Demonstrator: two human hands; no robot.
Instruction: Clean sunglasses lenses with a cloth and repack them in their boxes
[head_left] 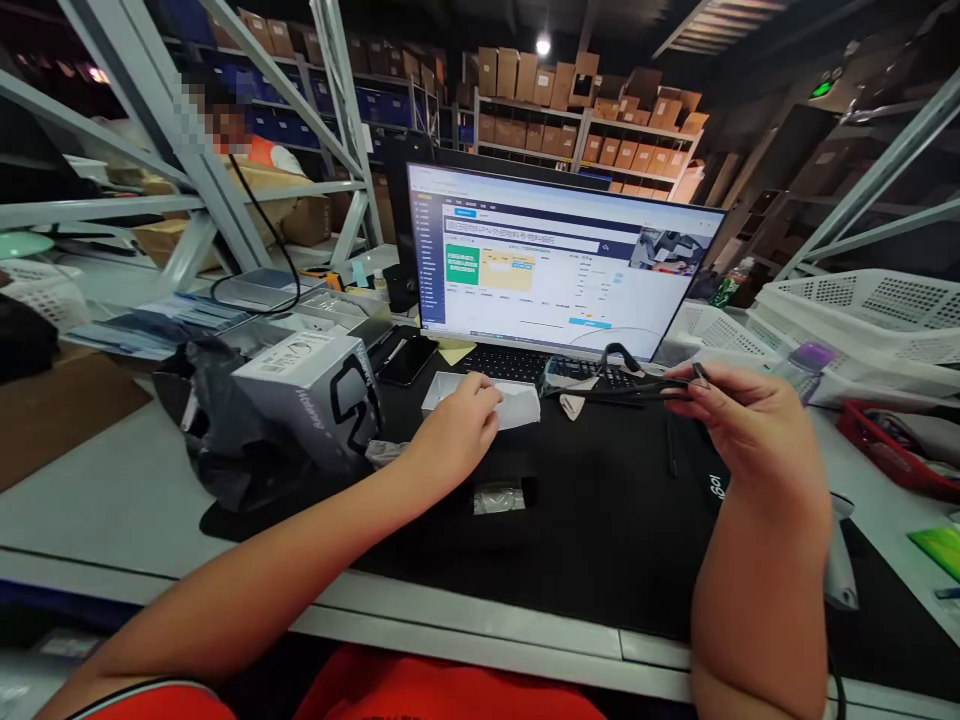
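Observation:
My right hand [742,420] is closed in a pinch on a thin black cable [622,375] that loops up in front of the keyboard [570,368]. My left hand [461,425] rests with curled fingers on a small white tray-like box [517,403] on the black desk mat [600,520]. I cannot tell whether it grips the box. A grey product box [315,395] stands to the left on a dark plastic bag [217,440]. A small clear packet [497,497] lies on the mat near my left wrist.
A monitor [555,265] with a software page stands behind the keyboard, a black phone [409,358] to its left. White mesh baskets [862,310] stand at the right. Metal shelf frames and carton racks fill the background. Another person sits at the far left behind the frame.

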